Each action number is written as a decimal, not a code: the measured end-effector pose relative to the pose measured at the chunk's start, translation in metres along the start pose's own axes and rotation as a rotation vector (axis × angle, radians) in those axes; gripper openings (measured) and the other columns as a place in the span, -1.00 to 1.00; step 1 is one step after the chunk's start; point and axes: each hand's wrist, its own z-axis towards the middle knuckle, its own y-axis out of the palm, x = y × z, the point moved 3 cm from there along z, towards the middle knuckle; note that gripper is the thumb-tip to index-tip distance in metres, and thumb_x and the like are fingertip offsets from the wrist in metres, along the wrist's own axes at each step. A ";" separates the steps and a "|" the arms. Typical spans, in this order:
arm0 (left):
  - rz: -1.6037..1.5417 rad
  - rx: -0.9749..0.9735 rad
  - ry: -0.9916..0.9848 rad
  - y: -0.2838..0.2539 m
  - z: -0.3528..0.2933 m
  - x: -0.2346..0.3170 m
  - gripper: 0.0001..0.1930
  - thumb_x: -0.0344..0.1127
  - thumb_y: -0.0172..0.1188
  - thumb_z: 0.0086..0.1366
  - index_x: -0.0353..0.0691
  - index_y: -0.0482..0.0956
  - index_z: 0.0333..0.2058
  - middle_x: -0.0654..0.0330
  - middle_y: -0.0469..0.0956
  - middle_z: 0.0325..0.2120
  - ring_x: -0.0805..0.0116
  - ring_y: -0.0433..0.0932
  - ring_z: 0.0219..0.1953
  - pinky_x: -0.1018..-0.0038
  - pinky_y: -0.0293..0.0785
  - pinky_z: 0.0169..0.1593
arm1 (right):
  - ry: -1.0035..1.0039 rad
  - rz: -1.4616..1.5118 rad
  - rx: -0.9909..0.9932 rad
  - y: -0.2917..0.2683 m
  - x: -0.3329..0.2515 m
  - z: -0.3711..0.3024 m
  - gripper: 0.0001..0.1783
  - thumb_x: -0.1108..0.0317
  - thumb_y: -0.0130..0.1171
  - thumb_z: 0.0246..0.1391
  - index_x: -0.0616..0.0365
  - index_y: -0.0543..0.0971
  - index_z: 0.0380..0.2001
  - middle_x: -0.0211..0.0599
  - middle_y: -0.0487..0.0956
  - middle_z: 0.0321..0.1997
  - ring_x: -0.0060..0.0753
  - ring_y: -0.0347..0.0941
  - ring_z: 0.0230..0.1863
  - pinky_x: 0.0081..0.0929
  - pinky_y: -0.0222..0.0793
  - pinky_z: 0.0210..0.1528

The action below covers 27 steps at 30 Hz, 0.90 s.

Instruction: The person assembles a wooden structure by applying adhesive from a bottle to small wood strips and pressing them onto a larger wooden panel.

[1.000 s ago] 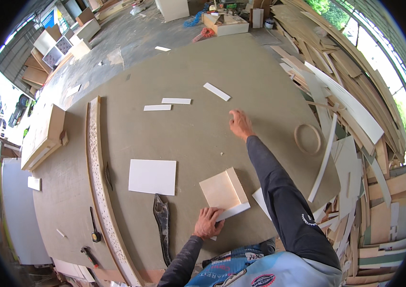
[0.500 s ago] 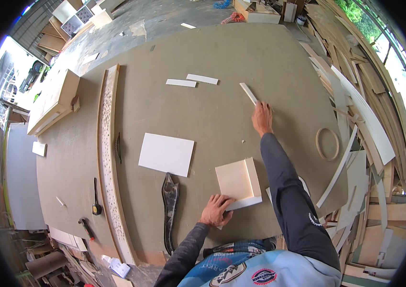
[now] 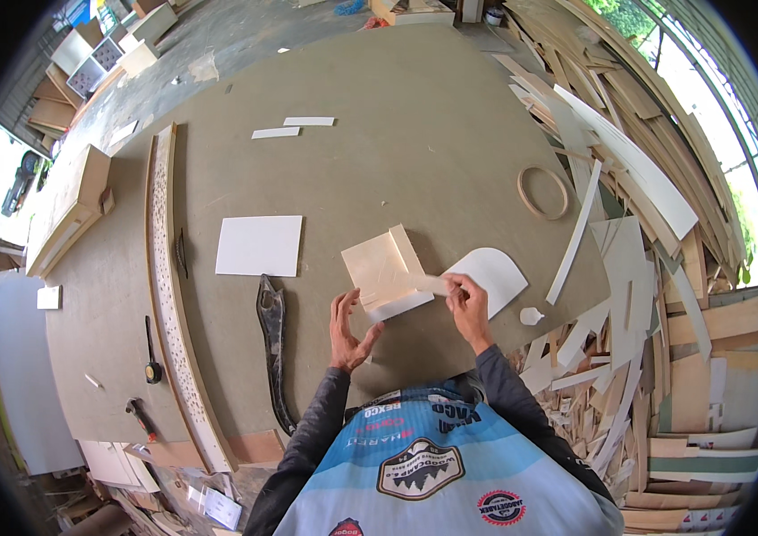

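A small square wooden piece [image 3: 370, 271] with raised edges and a white near side lies on the brown work surface [image 3: 343, 188] in front of me. Between the thumb and fingers of my right hand [image 3: 468, 308] is a thin pale strip [image 3: 430, 284], its far end over the piece's right part. My left hand [image 3: 354, 335] has its fingers apart at the near left corner of the piece, holding nothing; whether a fingertip touches it I cannot tell. A white panel with a rounded end [image 3: 497, 272] lies just beyond my right hand.
Left of the piece lie a white rectangular board [image 3: 260, 246] and a long black curved object [image 3: 272, 348]. Two white strips [image 3: 309, 121] rest farther off. A long speckled board [image 3: 163, 241], tape measure [image 3: 153, 372] and wooden box [image 3: 71, 210] are left; a hoop [image 3: 542, 193] and scrap wood [image 3: 638, 134] right.
My right hand has brought the pale strip from the far right back to the wooden piece. My left hand has lifted off the piece and opened. The view has shifted.
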 end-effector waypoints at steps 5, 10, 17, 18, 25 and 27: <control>0.244 -0.070 0.139 0.006 -0.025 0.031 -0.19 -0.18 0.52 0.09 -0.10 0.43 0.33 0.00 0.43 0.14 -0.03 0.39 0.19 0.03 0.36 0.22 | 0.181 0.067 -0.146 0.014 0.016 -0.039 -0.75 0.25 0.24 0.39 0.24 0.67 -0.12 -0.55 0.46 -0.51 -0.74 0.24 -0.55 -0.65 0.20 -0.50; 0.483 -0.150 0.211 -0.007 -0.037 0.022 -0.35 -0.19 0.46 0.18 -0.09 0.53 0.26 0.08 0.47 0.06 0.00 0.44 0.10 0.11 0.37 0.17 | 0.270 0.164 -0.297 0.019 0.022 -0.049 -0.72 0.21 0.22 0.40 0.24 0.71 -0.13 -0.53 0.53 -0.48 -0.73 0.27 -0.53 -0.61 0.24 -0.52; 0.306 -0.525 0.113 0.016 -0.049 0.024 -0.43 -0.29 0.45 0.19 -0.21 0.58 0.19 -0.01 0.54 -0.05 -0.02 0.54 0.00 0.16 0.47 0.10 | 0.325 0.108 -0.170 0.003 0.025 -0.075 -0.71 0.22 0.21 0.40 0.28 0.69 -0.15 -0.43 0.62 -0.43 -0.69 0.36 -0.54 -0.61 0.30 -0.51; 0.256 -0.496 0.105 0.019 -0.051 0.019 -0.44 -0.31 0.43 0.21 -0.23 0.57 0.19 -0.02 0.54 -0.06 -0.02 0.55 -0.01 0.17 0.48 0.09 | 0.295 0.099 -0.073 -0.002 0.027 -0.079 -0.72 0.23 0.23 0.38 0.29 0.69 -0.15 -0.39 0.64 -0.42 -0.65 0.38 -0.55 -0.58 0.31 -0.51; 0.148 -0.029 -0.055 0.002 -0.053 -0.005 -0.57 -0.34 0.35 0.32 -0.30 0.59 0.15 -0.04 0.50 -0.05 -0.03 0.55 -0.03 0.21 0.50 0.07 | 0.167 -0.351 0.868 -0.103 0.075 -0.124 -0.55 0.18 0.49 0.03 0.18 0.61 -0.08 -0.23 0.61 -0.30 -0.27 0.52 -0.19 -0.36 0.41 -0.16; 0.148 0.097 -0.118 -0.006 -0.051 -0.024 -0.58 -0.32 0.33 0.34 -0.31 0.58 0.14 -0.03 0.46 -0.03 -0.02 0.53 -0.04 0.22 0.48 0.07 | 0.109 -0.460 1.000 -0.130 0.073 -0.123 -0.51 0.11 0.51 -0.01 0.14 0.61 -0.09 -0.23 0.60 -0.23 -0.22 0.49 0.00 -0.29 0.39 -0.01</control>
